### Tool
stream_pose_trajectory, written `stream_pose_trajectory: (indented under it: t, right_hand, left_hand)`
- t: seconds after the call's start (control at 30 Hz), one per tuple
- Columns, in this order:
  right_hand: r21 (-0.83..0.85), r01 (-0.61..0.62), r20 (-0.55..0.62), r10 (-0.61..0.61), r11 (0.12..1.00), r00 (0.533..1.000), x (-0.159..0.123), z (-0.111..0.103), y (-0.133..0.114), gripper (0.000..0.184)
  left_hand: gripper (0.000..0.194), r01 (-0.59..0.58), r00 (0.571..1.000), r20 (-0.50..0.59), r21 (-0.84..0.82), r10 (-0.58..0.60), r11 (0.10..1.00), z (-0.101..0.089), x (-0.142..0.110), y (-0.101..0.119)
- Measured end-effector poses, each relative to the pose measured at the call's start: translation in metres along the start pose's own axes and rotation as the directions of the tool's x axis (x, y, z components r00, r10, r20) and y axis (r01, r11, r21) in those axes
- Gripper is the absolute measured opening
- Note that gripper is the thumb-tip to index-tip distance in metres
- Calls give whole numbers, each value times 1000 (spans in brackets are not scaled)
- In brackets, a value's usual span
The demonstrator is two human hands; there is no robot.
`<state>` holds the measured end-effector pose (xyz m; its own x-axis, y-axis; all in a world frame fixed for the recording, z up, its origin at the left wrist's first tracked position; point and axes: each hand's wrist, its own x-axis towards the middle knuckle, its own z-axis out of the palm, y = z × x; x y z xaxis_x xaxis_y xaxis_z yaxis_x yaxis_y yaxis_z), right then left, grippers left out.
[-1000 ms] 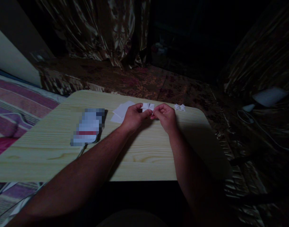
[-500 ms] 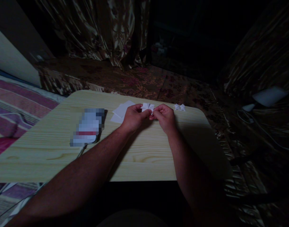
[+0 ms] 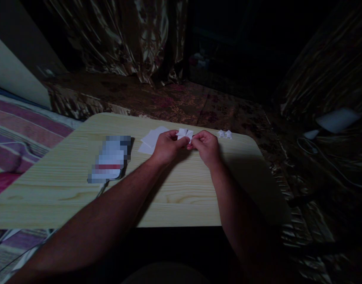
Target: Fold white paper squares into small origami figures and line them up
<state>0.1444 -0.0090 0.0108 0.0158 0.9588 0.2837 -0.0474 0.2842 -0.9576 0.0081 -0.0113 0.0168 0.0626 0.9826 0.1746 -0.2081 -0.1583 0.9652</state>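
Table [image 3: 183,189]: pale, wood-grained, rounded at the far corners; stood at the centre. Phone [image 3: 111,157]: lay flat on the table's left part, face blurred into coloured blocks, one band red. Cable [image 3: 100,190]: pale; ran from the phone's near end. Blanket [image 3: 29,122]: striped purple, pink and white; lay beyond the table's left edge. Red cloth [image 3: 3,183]: lay on the blanket. Curtain [image 3: 157,35]: shiny, brownish-gold; hung in folds behind the table. Patterned cloth [image 3: 175,96]: dark; spread below the curtain. Cord [image 3: 340,169]: white; trailed at right, near a greyish object [image 3: 339,120], too dim to identify.
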Motion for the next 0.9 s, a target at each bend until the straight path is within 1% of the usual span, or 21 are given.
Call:
stream_pose_trajectory:
  t: [0.27,0.47,0.7,0.9]
  right_hand:
    - [-19,32,-9,-32,999,999,1,-1,2,11]
    - [-43,17,-8,-17,999,1000,0,-1,1,10]
    - [-90,14,-9,-14,996,1000,0,0,1,10]
    - [-67,13,-10,-14,998,1000,0,1,1,9]
  left_hand:
    - [25,-3,1000,21,1,3,1000,0,-1,2]
    - [20,6,1000,-8,25,-5,1000,2,-1,3]
    - [17,-10,1000,-24,30,11,999,4,-2,0]
    - [18,-19,999,-27,40,20,999,3,-2,-2]
